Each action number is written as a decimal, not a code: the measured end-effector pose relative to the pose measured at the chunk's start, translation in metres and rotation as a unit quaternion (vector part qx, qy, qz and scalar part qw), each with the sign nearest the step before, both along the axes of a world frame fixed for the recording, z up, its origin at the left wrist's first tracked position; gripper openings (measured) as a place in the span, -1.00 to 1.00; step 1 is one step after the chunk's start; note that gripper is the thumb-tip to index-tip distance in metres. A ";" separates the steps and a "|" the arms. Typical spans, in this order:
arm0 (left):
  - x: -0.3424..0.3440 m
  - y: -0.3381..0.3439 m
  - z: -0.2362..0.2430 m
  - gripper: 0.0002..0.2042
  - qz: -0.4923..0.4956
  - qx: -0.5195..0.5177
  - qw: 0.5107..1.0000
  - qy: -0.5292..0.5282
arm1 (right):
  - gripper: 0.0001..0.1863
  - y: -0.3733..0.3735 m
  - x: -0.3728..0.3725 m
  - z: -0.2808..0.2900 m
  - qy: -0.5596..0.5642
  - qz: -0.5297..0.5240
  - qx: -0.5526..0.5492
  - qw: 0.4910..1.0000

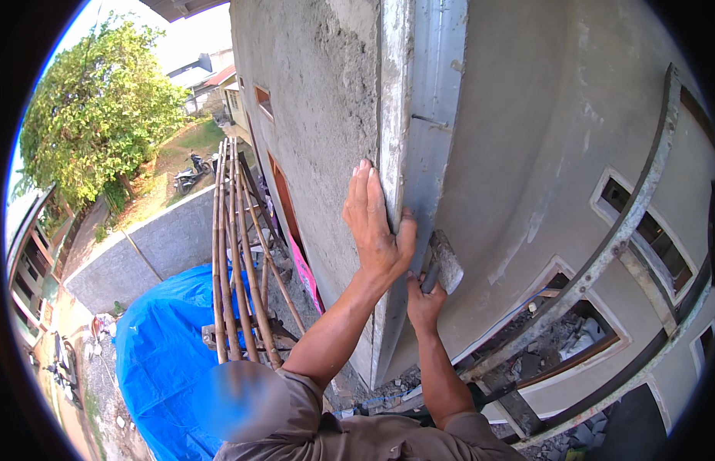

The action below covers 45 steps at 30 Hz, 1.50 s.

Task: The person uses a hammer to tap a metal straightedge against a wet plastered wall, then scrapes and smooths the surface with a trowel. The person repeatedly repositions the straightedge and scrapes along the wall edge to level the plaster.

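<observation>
My left hand (375, 223) lies against the wall's corner, fingers stretched out over the rough grey plaster (327, 100). Its thumb rests on the other side of a long, pale, cement-smeared straightedge (394, 92) that runs along the corner. Lower and to the right, my right hand (425, 306) is closed round the dark handle of a small plastering trowel (447, 263). The trowel's grey, mortar-stained blade is close to the bluish metal face (434, 69) beside the corner. A nail (430, 121) sticks out of that face above my hands.
Rusty scaffold framing (603, 261) curves along the right, in front of a plastered wall with window openings. Bamboo poles (236, 253) stand at left above a blue tarp (157, 330). Rubble lies far below. A low grey wall (157, 238), a tree and motorbikes are farther off.
</observation>
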<state>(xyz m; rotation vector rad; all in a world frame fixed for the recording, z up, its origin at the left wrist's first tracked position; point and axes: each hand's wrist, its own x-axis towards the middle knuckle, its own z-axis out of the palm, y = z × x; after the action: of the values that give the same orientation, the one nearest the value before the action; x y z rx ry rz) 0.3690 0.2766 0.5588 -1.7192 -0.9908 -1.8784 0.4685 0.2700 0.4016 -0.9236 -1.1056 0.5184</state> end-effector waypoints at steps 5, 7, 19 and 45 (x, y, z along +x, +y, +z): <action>0.000 0.001 -0.002 -0.27 -0.002 0.001 1.000 -0.007 | -0.87 0.001 0.001 -0.004 -0.010 -0.002 -0.012 1.000; 0.000 -0.001 -0.001 -0.30 -0.001 -0.006 1.000 0.000 | -0.75 0.000 0.003 -0.007 -0.009 0.011 -0.042 0.999; -0.003 0.000 0.004 -0.33 -0.003 -0.008 1.000 0.010 | -0.83 -0.006 0.000 0.001 0.001 0.021 -0.054 0.998; -0.009 0.029 0.000 -0.40 -0.052 0.120 0.991 0.019 | -0.81 -0.005 -0.002 0.009 0.017 0.006 -0.003 1.000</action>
<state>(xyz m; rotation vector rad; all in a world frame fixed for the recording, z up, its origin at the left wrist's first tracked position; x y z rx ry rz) 0.3599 0.3059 0.5590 -1.6842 -0.6423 -1.9321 0.4663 0.2645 0.4102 -0.9110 -1.0794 0.5468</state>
